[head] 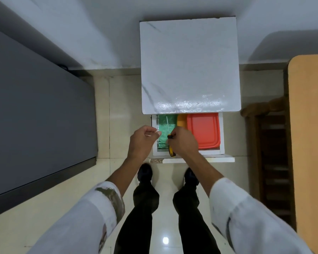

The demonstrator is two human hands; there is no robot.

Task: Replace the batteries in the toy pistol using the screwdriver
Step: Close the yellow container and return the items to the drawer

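Two hands over the open drawer (221,132). Right hand (184,142) curled tight round the yellow-black screwdriver (171,150), at the drawer's 7 o'clock corner, over the green packet (165,125). Left hand (142,141) at its 9 o'clock, fingertips pinched together; can't tell if it holds anything. Red lid (203,130) at 3 o'clock.

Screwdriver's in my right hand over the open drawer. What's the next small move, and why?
Probably lift the screwdriver clear of the drawer: the right hand holds it, and the white cabinet top offers a flat work surface.
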